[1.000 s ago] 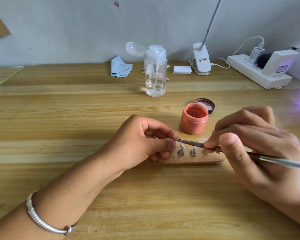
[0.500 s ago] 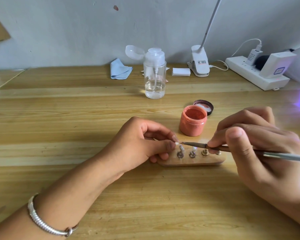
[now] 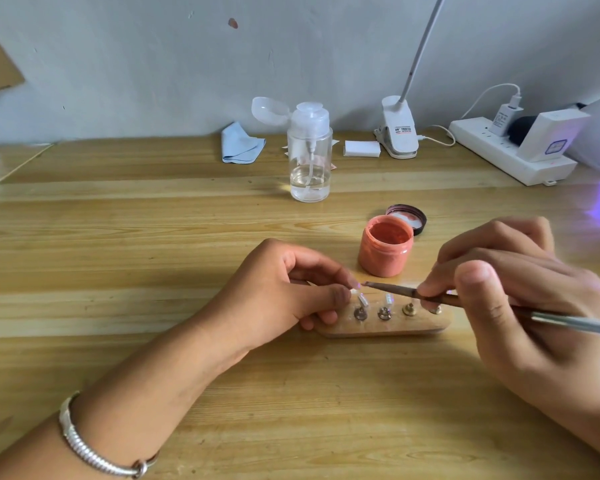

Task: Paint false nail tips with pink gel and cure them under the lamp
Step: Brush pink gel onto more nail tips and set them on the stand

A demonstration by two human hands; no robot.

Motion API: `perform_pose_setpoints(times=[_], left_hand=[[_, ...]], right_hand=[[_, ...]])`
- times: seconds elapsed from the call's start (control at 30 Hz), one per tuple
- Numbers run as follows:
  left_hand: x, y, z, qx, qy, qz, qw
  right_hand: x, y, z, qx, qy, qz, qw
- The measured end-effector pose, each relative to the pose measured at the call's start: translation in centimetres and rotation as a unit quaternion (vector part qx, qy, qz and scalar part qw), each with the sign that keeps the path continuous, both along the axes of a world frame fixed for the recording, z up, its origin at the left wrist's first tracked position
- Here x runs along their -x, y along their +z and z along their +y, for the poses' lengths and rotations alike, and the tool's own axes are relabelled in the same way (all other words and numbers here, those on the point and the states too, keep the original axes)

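- The left hand [image 3: 284, 299] is pinching a small, pale, translucent nail tip [image 3: 355, 291], its grip closed tight between thumb and forefinger, just above the left end of the wooden holder [image 3: 385, 328].
- The right hand [image 3: 520, 306] is holding a thin brush [image 3: 413, 293] in a pen-like grip, the bristles pointing at the nail tip and almost touching it.
- The open jar of pink gel [image 3: 386, 245] is standing on the table [image 3: 153, 237] just behind the holder.

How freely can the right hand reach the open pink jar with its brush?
Probably yes. The round pink gel jar stands open, its black lid behind it, just beyond the thin brush the right hand holds. Nothing stands between them; the left hand pinches a clear nail tip aside.
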State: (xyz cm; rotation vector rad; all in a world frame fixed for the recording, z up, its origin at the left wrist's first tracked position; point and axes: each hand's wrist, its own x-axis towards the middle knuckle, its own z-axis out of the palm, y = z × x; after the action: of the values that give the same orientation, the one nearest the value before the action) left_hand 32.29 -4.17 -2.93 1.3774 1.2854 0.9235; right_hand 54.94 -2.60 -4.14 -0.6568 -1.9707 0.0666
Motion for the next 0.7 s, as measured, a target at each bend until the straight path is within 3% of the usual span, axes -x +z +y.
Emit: perform_pose_setpoints(times=[0.17, 0.7], left_hand=[[-0.04, 0.03, -0.06, 0.005, 0.006, -0.009, 1.0], [-0.03, 0.07, -0.04, 0.009, 0.004, -0.003, 1.0]], right_hand=[[0.41, -0.2, 0.22, 0.003, 0.005, -0.033, 0.999], [0.26, -0.01, 0.11, 0.021, 0.013, 0.005, 1.0]])
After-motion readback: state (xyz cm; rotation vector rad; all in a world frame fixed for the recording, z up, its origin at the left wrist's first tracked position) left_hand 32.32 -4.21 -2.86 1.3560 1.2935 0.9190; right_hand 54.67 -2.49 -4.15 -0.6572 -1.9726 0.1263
